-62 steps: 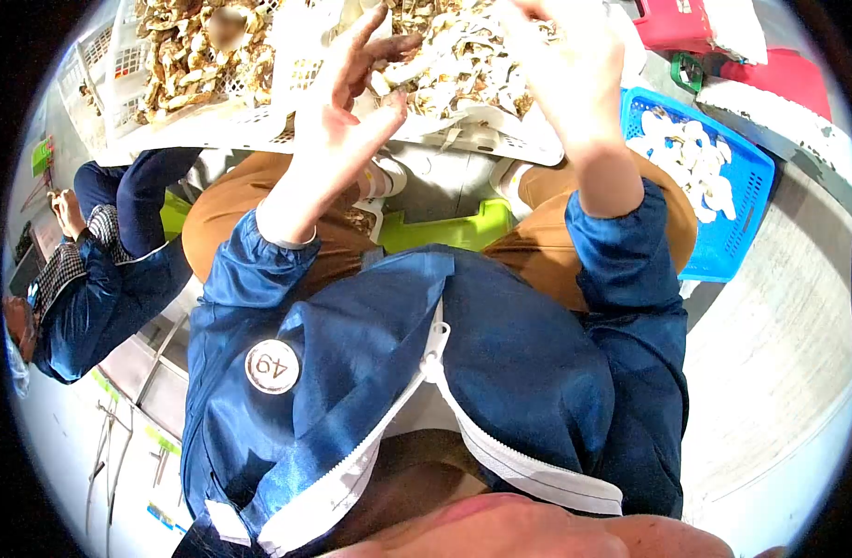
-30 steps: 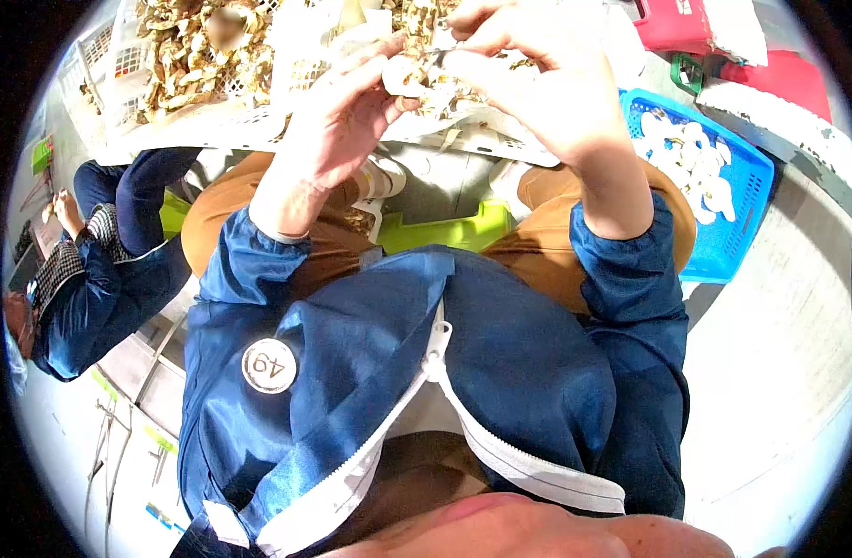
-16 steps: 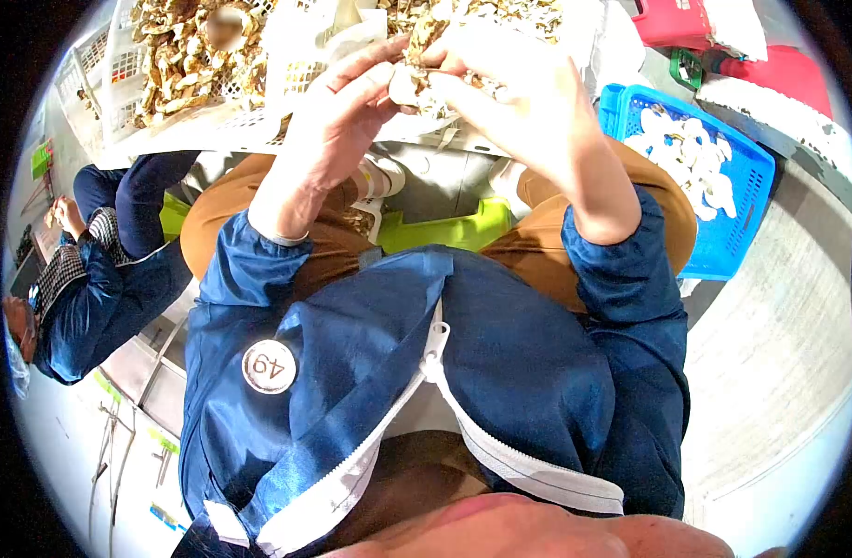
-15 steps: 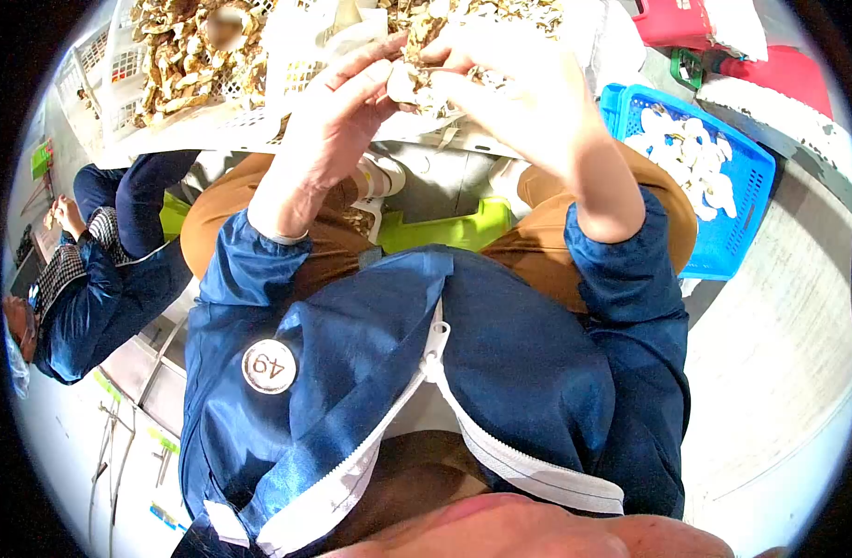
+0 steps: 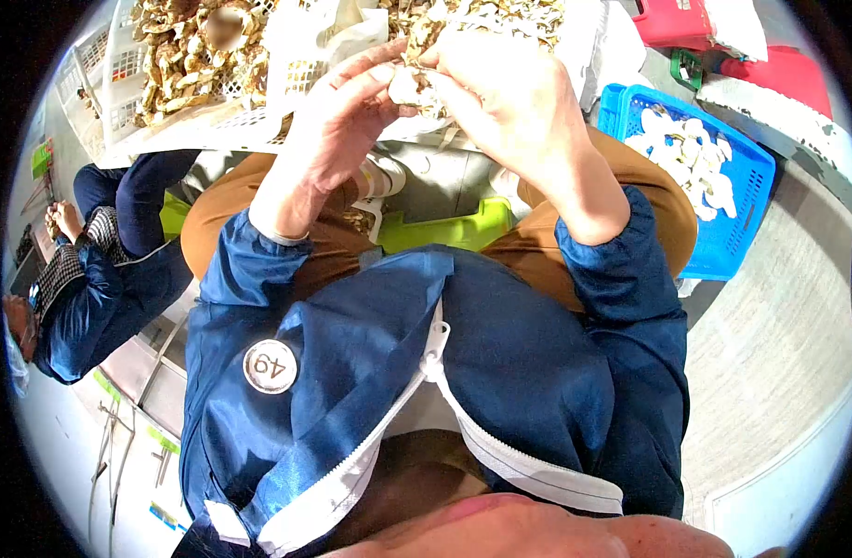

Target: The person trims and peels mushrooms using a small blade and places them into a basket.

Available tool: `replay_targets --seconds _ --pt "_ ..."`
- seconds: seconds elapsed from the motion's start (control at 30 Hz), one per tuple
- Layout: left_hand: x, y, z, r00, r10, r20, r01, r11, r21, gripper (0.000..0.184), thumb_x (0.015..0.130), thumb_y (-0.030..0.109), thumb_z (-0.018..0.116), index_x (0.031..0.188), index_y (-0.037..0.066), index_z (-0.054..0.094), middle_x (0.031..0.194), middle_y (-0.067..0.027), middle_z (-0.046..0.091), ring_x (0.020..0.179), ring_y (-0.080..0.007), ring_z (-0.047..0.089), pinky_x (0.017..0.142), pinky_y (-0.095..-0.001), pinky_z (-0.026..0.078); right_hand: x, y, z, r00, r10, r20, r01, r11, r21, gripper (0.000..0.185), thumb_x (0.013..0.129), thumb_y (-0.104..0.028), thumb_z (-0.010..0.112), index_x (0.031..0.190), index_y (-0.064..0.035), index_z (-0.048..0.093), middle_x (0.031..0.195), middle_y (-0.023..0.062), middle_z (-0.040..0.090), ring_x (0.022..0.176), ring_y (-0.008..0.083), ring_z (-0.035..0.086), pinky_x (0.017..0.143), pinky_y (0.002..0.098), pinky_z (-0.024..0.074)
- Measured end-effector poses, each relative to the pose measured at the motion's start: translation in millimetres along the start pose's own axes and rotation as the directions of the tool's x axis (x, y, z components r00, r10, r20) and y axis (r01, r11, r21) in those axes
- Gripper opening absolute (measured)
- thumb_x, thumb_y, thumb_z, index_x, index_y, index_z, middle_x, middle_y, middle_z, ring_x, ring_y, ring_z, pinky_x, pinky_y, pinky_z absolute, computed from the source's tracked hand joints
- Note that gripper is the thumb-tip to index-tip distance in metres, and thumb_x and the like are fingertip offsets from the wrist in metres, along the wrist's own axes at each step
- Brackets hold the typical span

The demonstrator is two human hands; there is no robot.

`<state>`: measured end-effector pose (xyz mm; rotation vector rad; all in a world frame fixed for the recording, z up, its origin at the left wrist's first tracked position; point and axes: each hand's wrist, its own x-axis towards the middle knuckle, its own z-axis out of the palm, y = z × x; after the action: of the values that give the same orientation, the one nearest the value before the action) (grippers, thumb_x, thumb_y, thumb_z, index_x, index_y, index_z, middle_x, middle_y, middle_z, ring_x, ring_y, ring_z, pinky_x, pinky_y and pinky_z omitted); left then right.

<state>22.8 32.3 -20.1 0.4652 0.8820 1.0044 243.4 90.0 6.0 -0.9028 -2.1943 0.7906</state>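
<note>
My left hand (image 5: pixel 337 121) is closed on a pale mushroom piece (image 5: pixel 405 88), held between thumb and fingers at the top centre. Close beside it on the right, my right hand (image 5: pixel 500 98) has its fingers pressed together at the same piece. What it grips, if anything, is too small and hidden to name. Behind both hands lie sliced brown and white mushroom pieces (image 5: pixel 523 20). To the left, more browned pieces (image 5: pixel 198 70) fill a white perforated basket (image 5: pixel 128 116).
On the right, a blue basket (image 5: pixel 760 172) holds white pieces (image 5: pixel 691 158). Red objects (image 5: pixel 784 79) are beyond it. A green stool-like object (image 5: pixel 454 226) sits between my knees. At the left sits a co-worker in blue (image 5: pixel 91 298), hands raised.
My left hand went from spread fingers to gripping the pale piece. My right hand came down and inward beside it, and its wrist has turned lately. The co-worker's hands moved slightly.
</note>
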Motion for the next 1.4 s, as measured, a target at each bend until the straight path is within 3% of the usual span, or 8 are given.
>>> replay_targets --seconds 0.33,0.47,0.83,0.93,0.97,1.1,1.23,1.4 --pt "-3.0 3.6 -10.3 0.98 -0.18 0.084 0.198 0.908 -0.368 0.053 0.095 0.025 0.058 0.142 0.004 0.044 0.126 -0.0167 0.058 0.101 -0.0255 0.061 0.087 -0.034 0.053 17.3 6.9 -31.4 0.908 0.104 -0.405 -0.097 0.995 0.038 0.004 0.084 0.001 0.065 0.087 0.0036 0.065 0.091 0.0161 0.069 0.082 0.0267 0.067 0.072 0.0322 0.0525" --pt "-3.0 2.1 -5.4 0.995 -0.098 0.014 0.097 0.952 -0.289 0.055 0.095 0.023 0.057 0.144 0.003 0.042 0.13 -0.0167 0.057 0.106 -0.0244 0.061 0.091 -0.0361 0.052 7.0 4.4 -18.7 0.979 0.184 0.085 -0.199 0.953 0.227 0.01 0.085 -0.01 0.071 0.088 -0.0016 0.067 0.098 0.0075 0.071 0.091 0.0208 0.067 0.083 0.0313 0.0521" --pt "-2.2 2.3 9.5 0.997 -0.061 0.037 0.066 0.982 -0.175 0.053 0.097 0.02 0.054 0.143 -0.001 0.038 0.133 -0.0163 0.054 0.114 -0.0252 0.061 0.099 -0.0396 0.05 3.2 0.1 -8.2 0.985 0.15 0.084 -0.16 0.977 0.138 0.011 0.081 -0.009 0.072 0.089 -0.0013 0.068 0.095 0.0084 0.07 0.089 0.0213 0.066 0.082 0.0324 0.0523" --pt "3.7 -4.0 -11.4 0.985 -0.125 0.116 0.155 0.941 -0.301 0.05 0.096 0.021 0.055 0.139 0.0 0.044 0.131 -0.0158 0.056 0.108 -0.0249 0.063 0.094 -0.0381 0.053 7.0 1.2 -13.9 0.992 0.055 -0.113 -0.077 0.978 -0.197 0.011 0.082 -0.011 0.073 0.087 -0.0024 0.068 0.094 0.0089 0.069 0.088 0.0222 0.066 0.08 0.0328 0.0528" --pt "2.2 -3.8 -16.0 0.977 -0.155 0.146 0.196 0.922 -0.333 0.048 0.096 0.021 0.056 0.138 0.0 0.045 0.129 -0.0153 0.057 0.107 -0.0247 0.063 0.092 -0.0377 0.053 13.4 11.2 -14.0 0.949 -0.084 -0.303 0.082 0.996 -0.02 0.003 0.083 0.001 0.066 0.085 0.0018 0.066 0.087 0.0136 0.069 0.081 0.0249 0.066 0.072 0.0324 0.0514" --pt "-2.8 1.1 -12.0 0.978 -0.186 0.097 0.209 0.911 -0.355 0.046 0.094 0.02 0.057 0.135 0.001 0.049 0.128 -0.0153 0.058 0.102 -0.0248 0.065 0.088 -0.0371 0.055 19.8 20.8 -35.5 0.86 0.154 -0.487 -0.176 0.984 0.001 0.004 0.083 -0.002 0.067 0.083 0.0021 0.065 0.083 0.0114 0.067 0.082 0.0207 0.064 0.077 0.0314 0.0514" --pt "-1.2 6.5 3.4 0.998 -0.068 0.011 0.069 0.992 -0.107 0.062 0.09 0.021 0.061 0.146 0.005 0.04 0.137 -0.0161 0.053 0.116 -0.0241 0.058 0.099 -0.0376 0.048 17.0 -0.1 -30.8 0.995 0.099 0.019 -0.099 0.931 0.351 0.006 0.084 -0.003 0.068 0.082 0.0022 0.067 0.083 0.0108 0.068 0.079 0.0205 0.065 0.074 0.0302 0.053" --pt "1.2 12.7 12.5 0.996 0.031 0.081 -0.031 1.0 -0.005 0.056 0.089 0.012 0.061 0.14 -0.004 0.046 0.131 -0.0155 0.058 0.124 -0.0249 0.053 0.11 -0.0388 0.037 4.8 11.0 -8.2 0.996 0.007 0.088 -0.035 0.943 0.33 0.015 0.081 -0.02 0.072 0.088 -0.0083 0.068 0.081 0.0076 0.068 0.075 0.0253 0.066 0.068 0.0353 0.0523"
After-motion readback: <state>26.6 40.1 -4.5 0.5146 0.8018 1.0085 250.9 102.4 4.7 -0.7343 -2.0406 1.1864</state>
